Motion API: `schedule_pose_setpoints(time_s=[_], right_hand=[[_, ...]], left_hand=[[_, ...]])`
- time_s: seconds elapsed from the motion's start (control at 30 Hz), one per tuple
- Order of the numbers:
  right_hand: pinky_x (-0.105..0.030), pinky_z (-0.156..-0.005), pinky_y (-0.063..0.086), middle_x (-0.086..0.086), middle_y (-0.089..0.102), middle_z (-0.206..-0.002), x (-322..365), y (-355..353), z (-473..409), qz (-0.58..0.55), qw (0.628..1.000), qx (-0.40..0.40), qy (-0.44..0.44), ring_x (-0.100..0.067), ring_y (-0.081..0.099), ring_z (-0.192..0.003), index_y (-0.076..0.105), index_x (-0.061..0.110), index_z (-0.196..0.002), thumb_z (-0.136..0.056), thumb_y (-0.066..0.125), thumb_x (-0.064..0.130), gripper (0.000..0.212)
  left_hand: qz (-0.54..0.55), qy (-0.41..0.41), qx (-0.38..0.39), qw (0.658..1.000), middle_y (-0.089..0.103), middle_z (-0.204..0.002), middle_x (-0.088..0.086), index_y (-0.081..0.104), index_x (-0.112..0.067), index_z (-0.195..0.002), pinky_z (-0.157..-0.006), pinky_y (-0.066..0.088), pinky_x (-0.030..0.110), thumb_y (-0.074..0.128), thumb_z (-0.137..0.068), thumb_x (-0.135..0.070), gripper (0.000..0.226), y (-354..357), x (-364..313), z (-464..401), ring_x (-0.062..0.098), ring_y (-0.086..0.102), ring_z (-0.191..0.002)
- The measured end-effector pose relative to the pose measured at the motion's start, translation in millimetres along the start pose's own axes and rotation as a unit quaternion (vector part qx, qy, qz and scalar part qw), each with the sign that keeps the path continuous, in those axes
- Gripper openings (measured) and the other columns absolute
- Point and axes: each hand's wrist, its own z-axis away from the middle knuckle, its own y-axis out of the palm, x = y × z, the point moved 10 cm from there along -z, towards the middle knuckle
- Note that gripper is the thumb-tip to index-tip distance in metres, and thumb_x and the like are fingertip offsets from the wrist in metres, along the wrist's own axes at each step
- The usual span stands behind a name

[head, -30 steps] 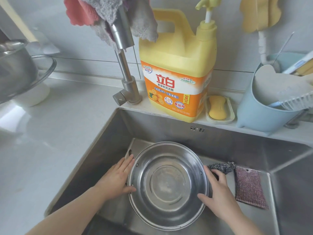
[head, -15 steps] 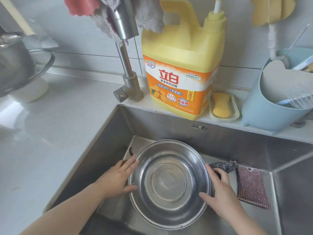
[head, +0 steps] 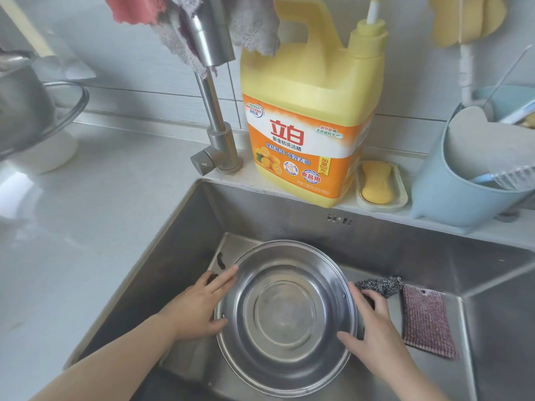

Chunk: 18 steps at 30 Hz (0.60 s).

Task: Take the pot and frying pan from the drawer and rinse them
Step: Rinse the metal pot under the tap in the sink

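Observation:
A round stainless steel pot (head: 285, 314) stands in the steel sink (head: 405, 256), mouth up and dry inside. My left hand (head: 197, 308) grips its left side, over a dark handle. My right hand (head: 373, 328) grips its right side, fingers wrapped over the other dark handle. The tap (head: 212, 91) rises behind the sink at the left, with no water running. No frying pan is in view.
A big yellow detergent jug (head: 312, 117) and a soap dish (head: 379, 183) stand on the sink's back ledge. A blue tub (head: 451, 192) sits at the right. A steel scourer (head: 379, 285) and a maroon pad (head: 425, 322) lie in the sink. Cloths (head: 252, 21) hang on the tap. Metal cookware (head: 23, 111) stands on the counter at the left.
Both hands keep their hold on the pot's sides. The view has shifted slightly closer and upward; the pot has hardly moved in the sink.

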Motion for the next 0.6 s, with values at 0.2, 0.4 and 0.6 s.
schedule_pose_setpoints(time_s=[0.2,0.4,0.6], right_hand=[[-0.012,-0.073,0.035,0.017,0.013,-0.133,-2,1,-1,-0.013,1.0,-0.002,0.001,0.004,0.043,-0.071,-0.005,0.064,-0.129,-0.076,0.071,0.03,0.099],[-0.018,-0.087,0.035,0.014,0.014,-0.138,-3,4,-6,-0.03,0.999,-0.015,0.01,-0.005,0.047,-0.106,0.014,0.048,-0.143,-0.076,0.068,0.016,0.092],[-0.019,-0.077,0.041,0.022,0.014,-0.126,-2,6,-11,-0.04,0.999,-0.012,0.023,-0.005,0.054,-0.081,0.02,0.046,-0.144,-0.074,0.065,0.012,0.089]], left_hand=[[-0.025,0.02,-0.002,0.999,-0.022,-0.147,-0.036,0.002,-0.036,-0.151,-0.101,0.039,0.026,0.042,-0.085,-0.05,0.079,-3,-6,-5,0.024,0.017,-0.136],[0.023,-0.002,-0.012,1.0,-0.015,-0.146,-0.042,0.009,-0.038,-0.151,-0.099,0.041,0.024,0.047,-0.08,-0.05,0.081,1,4,-6,0.019,0.018,-0.132],[0.085,-0.026,-0.038,0.995,-0.006,-0.143,-0.046,0.018,-0.033,-0.15,-0.081,0.043,0.013,0.054,-0.076,-0.035,0.082,2,11,-9,0.011,0.026,-0.109]])
